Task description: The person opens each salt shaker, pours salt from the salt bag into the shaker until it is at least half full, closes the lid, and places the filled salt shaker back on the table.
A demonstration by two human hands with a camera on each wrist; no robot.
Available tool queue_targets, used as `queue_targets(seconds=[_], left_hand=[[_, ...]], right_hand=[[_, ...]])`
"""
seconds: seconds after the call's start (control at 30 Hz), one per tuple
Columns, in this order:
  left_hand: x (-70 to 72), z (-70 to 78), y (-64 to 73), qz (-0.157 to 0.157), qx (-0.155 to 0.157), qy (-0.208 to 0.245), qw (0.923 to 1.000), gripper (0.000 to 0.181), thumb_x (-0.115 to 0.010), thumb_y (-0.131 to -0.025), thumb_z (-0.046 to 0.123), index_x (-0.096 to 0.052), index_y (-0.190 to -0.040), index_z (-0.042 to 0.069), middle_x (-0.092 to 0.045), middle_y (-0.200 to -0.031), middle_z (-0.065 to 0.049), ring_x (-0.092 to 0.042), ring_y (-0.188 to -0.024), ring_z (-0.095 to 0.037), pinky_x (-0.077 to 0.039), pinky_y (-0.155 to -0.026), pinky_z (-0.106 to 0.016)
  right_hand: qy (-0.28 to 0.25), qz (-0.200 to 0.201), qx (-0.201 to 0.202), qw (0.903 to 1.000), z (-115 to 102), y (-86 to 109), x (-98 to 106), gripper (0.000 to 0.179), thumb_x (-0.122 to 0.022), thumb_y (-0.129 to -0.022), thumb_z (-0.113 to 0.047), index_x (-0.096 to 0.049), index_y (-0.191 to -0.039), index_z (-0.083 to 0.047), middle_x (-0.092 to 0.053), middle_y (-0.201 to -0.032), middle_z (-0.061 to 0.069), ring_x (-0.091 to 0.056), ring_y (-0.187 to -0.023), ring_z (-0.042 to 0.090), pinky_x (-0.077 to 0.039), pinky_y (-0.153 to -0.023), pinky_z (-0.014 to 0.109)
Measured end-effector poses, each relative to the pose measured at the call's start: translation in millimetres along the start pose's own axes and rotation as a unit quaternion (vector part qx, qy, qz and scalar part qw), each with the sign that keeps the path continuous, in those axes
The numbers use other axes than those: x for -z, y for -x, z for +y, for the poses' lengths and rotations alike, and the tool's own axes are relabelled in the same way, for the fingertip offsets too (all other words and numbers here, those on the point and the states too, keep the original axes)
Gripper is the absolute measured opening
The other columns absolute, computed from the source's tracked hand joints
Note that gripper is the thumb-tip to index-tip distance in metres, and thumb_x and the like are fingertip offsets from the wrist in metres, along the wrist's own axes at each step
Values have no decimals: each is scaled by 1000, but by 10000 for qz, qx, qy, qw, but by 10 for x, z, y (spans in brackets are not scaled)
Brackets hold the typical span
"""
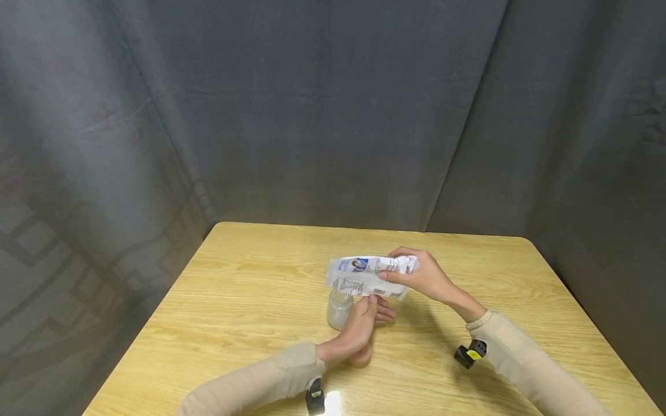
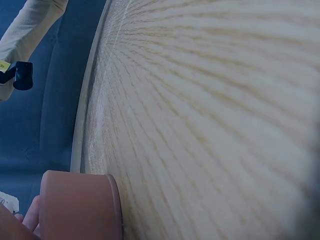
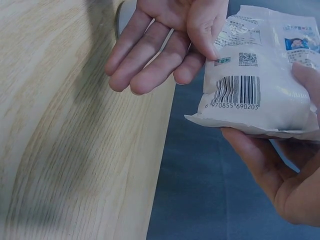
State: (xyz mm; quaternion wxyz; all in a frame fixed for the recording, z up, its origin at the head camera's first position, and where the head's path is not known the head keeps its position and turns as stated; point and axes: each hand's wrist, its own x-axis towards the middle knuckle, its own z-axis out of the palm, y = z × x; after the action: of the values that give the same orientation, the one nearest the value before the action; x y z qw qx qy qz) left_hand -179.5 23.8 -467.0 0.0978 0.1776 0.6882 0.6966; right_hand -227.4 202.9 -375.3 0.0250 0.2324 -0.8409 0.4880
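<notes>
My right hand (image 1: 421, 274) grips a white printed packet (image 1: 372, 277), thumb on the near face and fingers behind. The packet is held above the table, its left end close over a small clear jar (image 1: 339, 311). In the right wrist view its barcode (image 3: 237, 92) faces the camera. My left hand (image 1: 359, 323) is beside the jar, fingers (image 3: 145, 75) straight and palm turned toward the packet. Its thumb tip overlaps the packet's edge there. Below the left hand's heel, a pinkish cap-like cylinder (image 2: 80, 205) with a flared rim stands on the table.
The wooden table (image 1: 250, 277) has rounded far corners. Grey curtains (image 1: 322, 115) hang behind it and at both sides. A black wrist device (image 1: 470, 353) sits on the right sleeve, another (image 1: 314, 396) on the left.
</notes>
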Motion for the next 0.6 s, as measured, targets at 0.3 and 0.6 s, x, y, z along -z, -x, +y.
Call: queue_targets(seconds=[0.3, 0.6], left_hand=[[-7, -8, 3, 12, 45, -23, 10000, 47, -21, -111, 23, -50, -116, -13, -69, -103, -21, -68, -99, -36, -56, -91, -38], [-7, -7, -2, 19, 56, 14, 10000, 46, -21, -111, 22, -50, -117, -13, -69, -104, -21, -68, -100, -36, -56, -92, -40]], right_hand=[[52, 5, -33, 10000, -3, 0, 5, 33, -85, -81, -20, -70, -105, -4, -73, -85, 2, -65, -64, 14, -53, -51, 24], [-1, -23, 2, 10000, -27, 3, 11, 34, -84, -81, -18, -69, -107, -3, -72, -84, 1, -66, -64, 15, -54, -51, 25]])
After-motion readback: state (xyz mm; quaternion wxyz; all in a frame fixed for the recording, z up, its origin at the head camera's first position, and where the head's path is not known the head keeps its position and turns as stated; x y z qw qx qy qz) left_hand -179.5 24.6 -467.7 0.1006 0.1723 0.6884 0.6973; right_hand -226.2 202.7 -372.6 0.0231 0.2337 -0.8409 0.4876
